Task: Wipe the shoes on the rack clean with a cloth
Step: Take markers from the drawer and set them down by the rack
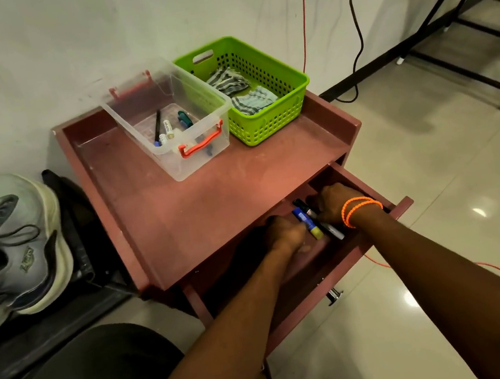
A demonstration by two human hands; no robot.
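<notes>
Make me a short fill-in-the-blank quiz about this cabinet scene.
1. The striped cloths lie in the ____ basket.
2. Both hands reach into the open ____ of the red cabinet.
3. The right hand wears ____ wristbands.
4. The clear box has ____ handles.

Missing: green; drawer; orange; red

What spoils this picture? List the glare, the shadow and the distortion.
Head view: ceiling light glares in bright spots on the floor tiles; the open drawer lies in shadow, so both hands there read dark; wide-angle lens bends the wall and table legs at the edges; shoes at left look slightly soft.
</notes>
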